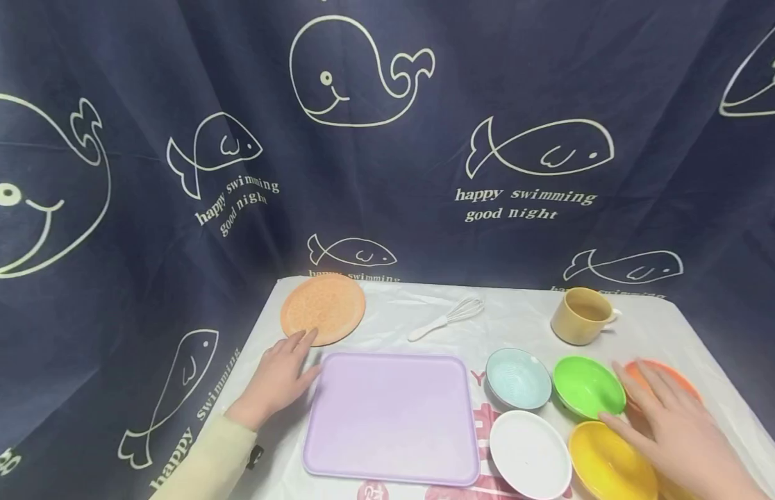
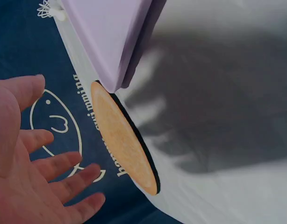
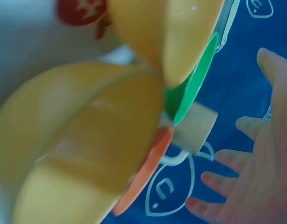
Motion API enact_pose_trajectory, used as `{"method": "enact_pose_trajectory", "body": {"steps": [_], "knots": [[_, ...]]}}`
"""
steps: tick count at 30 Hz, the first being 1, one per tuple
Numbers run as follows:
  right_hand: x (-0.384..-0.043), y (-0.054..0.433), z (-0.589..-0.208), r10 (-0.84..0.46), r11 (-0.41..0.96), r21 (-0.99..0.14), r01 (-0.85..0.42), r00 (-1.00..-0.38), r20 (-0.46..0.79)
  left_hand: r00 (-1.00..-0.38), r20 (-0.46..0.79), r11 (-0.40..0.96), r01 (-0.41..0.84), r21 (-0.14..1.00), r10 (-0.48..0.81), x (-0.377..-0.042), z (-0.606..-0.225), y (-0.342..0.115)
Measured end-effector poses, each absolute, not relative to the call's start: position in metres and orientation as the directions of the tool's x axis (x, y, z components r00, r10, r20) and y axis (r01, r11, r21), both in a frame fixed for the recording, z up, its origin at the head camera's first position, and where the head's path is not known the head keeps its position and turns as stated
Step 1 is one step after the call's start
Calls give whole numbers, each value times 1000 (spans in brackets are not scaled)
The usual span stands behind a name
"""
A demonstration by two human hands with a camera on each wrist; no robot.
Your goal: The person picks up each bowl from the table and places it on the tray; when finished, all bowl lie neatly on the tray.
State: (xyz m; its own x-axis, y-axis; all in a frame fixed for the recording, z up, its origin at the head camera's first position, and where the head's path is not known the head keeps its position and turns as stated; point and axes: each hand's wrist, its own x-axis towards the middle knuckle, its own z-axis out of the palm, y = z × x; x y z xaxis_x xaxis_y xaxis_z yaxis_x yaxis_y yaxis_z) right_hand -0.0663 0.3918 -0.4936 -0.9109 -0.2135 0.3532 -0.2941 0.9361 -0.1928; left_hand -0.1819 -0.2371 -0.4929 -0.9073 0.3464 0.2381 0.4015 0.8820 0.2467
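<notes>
My left hand (image 1: 280,375), fingers spread, hovers between the lilac tray (image 1: 390,417) and an orange round mat (image 1: 323,307). Its palm holds nothing in the left wrist view, where the mat (image 2: 122,137) lies beyond the fingertips. Over the bowls on the right reaches my right hand (image 1: 681,423), slightly blurred, fingers extended and gripping nothing. It partly covers an orange bowl (image 1: 671,375), with the green bowl (image 1: 587,385) and yellow bowl (image 1: 609,458) beside it. Another yellow bowl (image 3: 78,140) looms close in the right wrist view, mostly hidden by my arm in the head view.
A light blue bowl (image 1: 519,378) and a white bowl (image 1: 530,455) stand right of the tray. Farther back are a white whisk (image 1: 446,319) and a tan mug (image 1: 581,317). The white-covered table ends at a dark blue curtain (image 1: 425,194).
</notes>
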Motion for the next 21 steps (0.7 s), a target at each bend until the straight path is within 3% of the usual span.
{"method": "enact_pose_trajectory", "body": {"steps": [4,8,11,15,21], "knots": [[-55,412,-500,-126,946,-264,-190,-962,242,-924,204,886,371,279,323,-178,-499,-243],[-48,434,-509,-8,958,-287,-11,-1000,13,-958,96,888,287,360,271,-173,-506,-248],[-44,449,-518,45,960,-270,72,-993,-105,-975,8,888,204,412,220,-170,-513,-251],[-35,463,-535,85,955,-270,123,-985,-151,-983,-61,876,124,465,171,-166,-521,-252],[-20,475,-556,160,942,-243,231,-946,-280,-981,-89,837,98,538,172,-164,-532,-251]]}}
